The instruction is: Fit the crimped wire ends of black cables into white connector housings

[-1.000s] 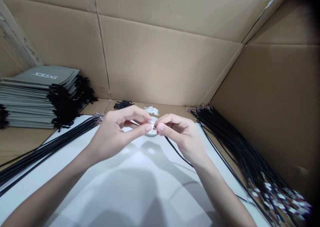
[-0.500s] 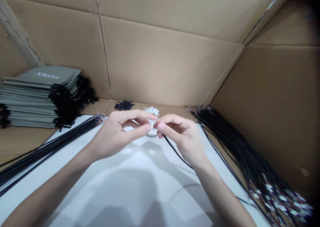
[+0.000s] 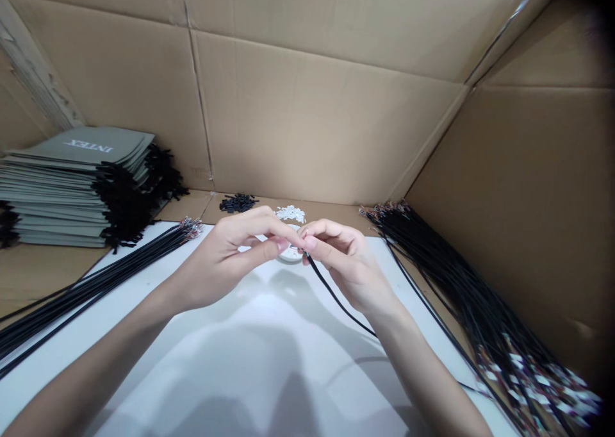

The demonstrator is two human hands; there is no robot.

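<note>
Pinched between the thumb and fingers of my right hand [image 3: 343,257] is the end of a black cable [image 3: 336,300], which runs down and right beneath my right forearm. My left hand [image 3: 245,251] reaches in from the left, its index fingertip touching the cable end at my right fingertips. Its thumb lies apart from that fingertip, and nothing clear shows between them. Just behind the hands is a round white dish [image 3: 289,258] with small pieces in it, partly hidden by my fingers.
Small white pieces [image 3: 291,213] and short black tubes [image 3: 237,202] lie in piles at the back. Black cable bundles lie left [image 3: 120,261] and right [image 3: 446,277]. Grey printed sheets [image 3: 57,187] are stacked at the far left. Cardboard walls [image 3: 327,123] surround the white surface [image 3: 230,366].
My left index finger has moved right and down onto the cable end. My left thumb has shifted slightly left, uncovering more of the dish. My right hand has stayed nearly in place.
</note>
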